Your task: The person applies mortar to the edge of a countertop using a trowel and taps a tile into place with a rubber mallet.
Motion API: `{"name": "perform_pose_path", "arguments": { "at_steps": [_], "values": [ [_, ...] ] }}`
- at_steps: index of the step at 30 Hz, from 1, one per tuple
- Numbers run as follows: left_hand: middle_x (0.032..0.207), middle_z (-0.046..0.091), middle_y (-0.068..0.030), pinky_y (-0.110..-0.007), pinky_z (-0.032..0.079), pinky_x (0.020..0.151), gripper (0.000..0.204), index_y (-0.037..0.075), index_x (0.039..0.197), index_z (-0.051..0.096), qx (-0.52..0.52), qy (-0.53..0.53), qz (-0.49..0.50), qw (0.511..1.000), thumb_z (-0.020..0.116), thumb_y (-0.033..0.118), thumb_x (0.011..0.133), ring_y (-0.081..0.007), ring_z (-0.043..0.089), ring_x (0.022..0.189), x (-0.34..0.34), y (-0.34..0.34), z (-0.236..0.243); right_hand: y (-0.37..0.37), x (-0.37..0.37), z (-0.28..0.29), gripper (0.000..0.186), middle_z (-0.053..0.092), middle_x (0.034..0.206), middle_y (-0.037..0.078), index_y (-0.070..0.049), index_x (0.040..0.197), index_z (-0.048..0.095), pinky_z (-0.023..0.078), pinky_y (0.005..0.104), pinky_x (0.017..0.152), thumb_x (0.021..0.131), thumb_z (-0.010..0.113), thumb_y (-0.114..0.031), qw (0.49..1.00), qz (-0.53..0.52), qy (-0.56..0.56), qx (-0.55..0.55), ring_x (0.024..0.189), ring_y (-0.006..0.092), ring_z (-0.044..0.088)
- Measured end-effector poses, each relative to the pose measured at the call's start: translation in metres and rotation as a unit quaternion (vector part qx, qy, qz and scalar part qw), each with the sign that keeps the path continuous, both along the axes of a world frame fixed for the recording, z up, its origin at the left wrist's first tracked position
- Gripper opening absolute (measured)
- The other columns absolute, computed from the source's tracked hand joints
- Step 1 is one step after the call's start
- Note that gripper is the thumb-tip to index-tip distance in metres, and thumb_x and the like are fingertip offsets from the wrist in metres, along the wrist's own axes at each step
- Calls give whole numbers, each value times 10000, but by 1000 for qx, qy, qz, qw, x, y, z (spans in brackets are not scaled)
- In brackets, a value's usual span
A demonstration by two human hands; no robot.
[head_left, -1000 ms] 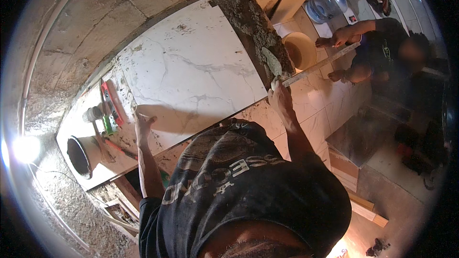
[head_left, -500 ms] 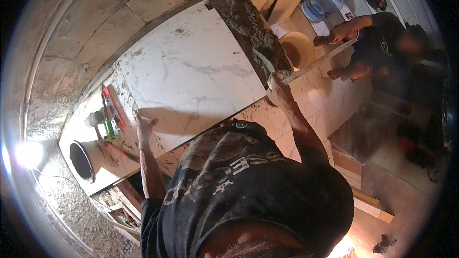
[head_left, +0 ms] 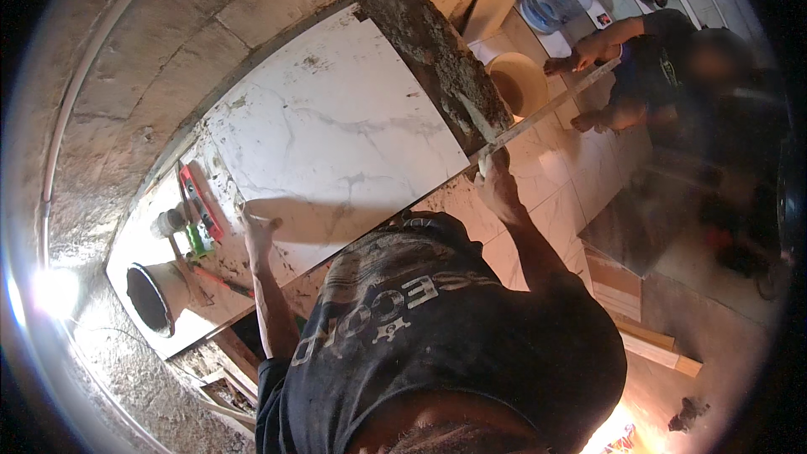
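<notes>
A large white, grey-veined tile (head_left: pixel 336 126) lies on the counter, with dark wet mortar (head_left: pixel 429 55) beyond its far right edge. My left hand (head_left: pixel 259 234) rests at the tile's near left edge, thumb spread from the fingers. At the near right corner my right hand (head_left: pixel 496 181) is closed around what looks like the handle of a trowel, the handle itself hidden. The narrow trowel blade (head_left: pixel 477 116) points over the mortar. A long pale straight bar (head_left: pixel 559 101) passes by my right fingers toward a co-worker's hand (head_left: pixel 588 52); whether my fingers grip it I cannot tell.
Left on the counter are a red level (head_left: pixel 202 203), a mallet (head_left: pixel 171 223), a green-handled tool (head_left: pixel 197 240) and a bucket (head_left: pixel 155 298). A yellowish bucket (head_left: pixel 517 84) stands beyond the mortar, near a large water bottle (head_left: pixel 551 8). The co-worker (head_left: pixel 672 76) sits at right.
My right hand and the trowel have shifted nearer to me, uncovering more of the bar's near end. The left hand stays at the tile's edge. The whole view has shifted slightly.
</notes>
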State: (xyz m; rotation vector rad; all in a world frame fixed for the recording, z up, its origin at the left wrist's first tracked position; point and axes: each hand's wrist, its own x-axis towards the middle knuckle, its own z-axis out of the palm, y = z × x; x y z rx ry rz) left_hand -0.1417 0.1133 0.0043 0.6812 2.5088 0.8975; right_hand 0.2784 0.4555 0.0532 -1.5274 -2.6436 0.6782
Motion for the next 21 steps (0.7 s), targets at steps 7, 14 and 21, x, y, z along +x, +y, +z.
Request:
{"name": "perform_pose_path", "arguments": {
  "at_steps": [7, 14, 21],
  "values": [
    [1365, 382, -232, -430, 340, 1047, 945, 4, 1390, 298, -35, -12, 7, 999, 825, 121, 614, -370, 387, 1267, -4, -1, -2, -10, 19, -73, 682, 533, 1125, 352, 77, 1396, 253, 509, 489, 762, 817, 549, -129, 990, 106, -93, 27, 901, 438, 621],
    [1472, 253, -267, -441, 276, 1104, 937, 18, 1399, 303, -34, -61, 27, 997, 814, 141, 623, -389, 251, 1368, -4, 4, 11, -5, 0, -48, 633, 540, 1117, 332, 97, 1337, 287, 486, 476, 820, 766, 518, -47, 998, 31, -27, -47, 1012, 433, 574],
    [1540, 114, -212, -482, 228, 1123, 1041, 35, 1449, 211, -88, 5, -3, 996, 829, 260, 643, -371, 128, 1421, -5, -2, -2, -19, -6, -18, 547, 552, 1081, 335, 41, 1261, 330, 476, 506, 768, 766, 529, -82, 996, 57, -51, -40, 950, 468, 585]
  ]
}}
